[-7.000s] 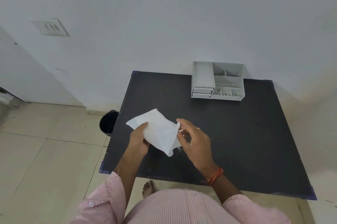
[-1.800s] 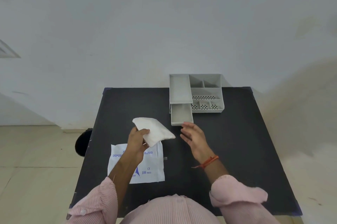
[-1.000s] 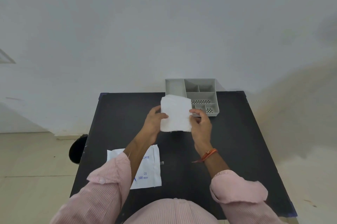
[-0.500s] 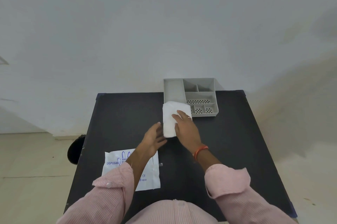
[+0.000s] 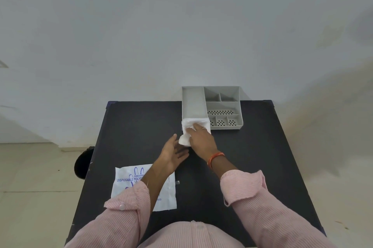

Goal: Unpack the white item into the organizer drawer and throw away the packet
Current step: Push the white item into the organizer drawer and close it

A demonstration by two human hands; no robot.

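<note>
Right, my right hand (image 5: 201,138) is pressing down on the wad (image 5: 191,126), fingers (image 5: 196,125) spread flat across its top rather than pinching it. It sits at the front left corner of the organizer (image 5: 212,106), right where the drawer pulls out; the drawer itself is hidden under the wad, so whether it is properly inside I cannot tell. Its long axis runs away from me, far end against the organizer front, near end bunched and poking out toward my left hand (image 5: 173,155). That left hand hovers just beside it, palm up, fingers apart, gripping nothing.

Packet (image 5: 129,185) lies flat on the worktop (image 5: 262,157) near my left sleeve (image 5: 125,215), printed side up: blue letters read "DISPOSABLE POLYE", the rest cut off by my arm, with "EMBOSSE" above it and a hand outline.

Half a second ago the wad was longer and flatter; now it is crumpled shorter. A second back both hands held it up in the air. Bin (image 5: 82,164) on the floor, left of the worktop.
</note>
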